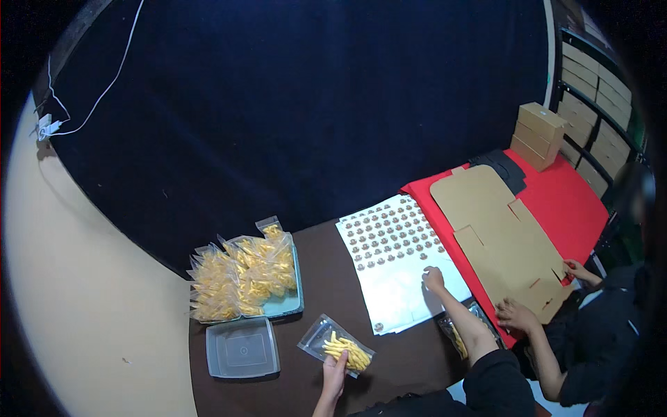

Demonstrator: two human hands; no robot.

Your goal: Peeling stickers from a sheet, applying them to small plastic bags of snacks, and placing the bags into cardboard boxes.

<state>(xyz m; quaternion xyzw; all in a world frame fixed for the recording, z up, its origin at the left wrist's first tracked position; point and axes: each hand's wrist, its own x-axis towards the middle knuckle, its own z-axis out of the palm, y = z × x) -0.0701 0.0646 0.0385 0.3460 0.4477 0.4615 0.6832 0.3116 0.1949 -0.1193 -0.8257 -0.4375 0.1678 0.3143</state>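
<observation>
In my left hand [334,376] is a clear plastic pouch [318,340] part-filled with yellow stick-shaped snacks [348,352]. The thumb lies over the pouch's lower edge. My right hand [433,280] is over a stack of white sticker sheets [401,292], just below the rows of round brown stickers [392,240]. Whether its fingertips hold a sticker is too small to make out. The upper part of the top sheet carries several rows of stickers, while the lower part is mostly bare, with one sticker near its lower left corner.
Many similar pouches [250,271] fill a light blue tray [284,307] on the brown table [320,260]. A translucent plastic box [243,348] sits before it. To the right, a co-worker's hands [516,315] touch a flat cardboard box blank [510,250] on red cloth [568,195]. More pouches [458,341] lie under my right forearm.
</observation>
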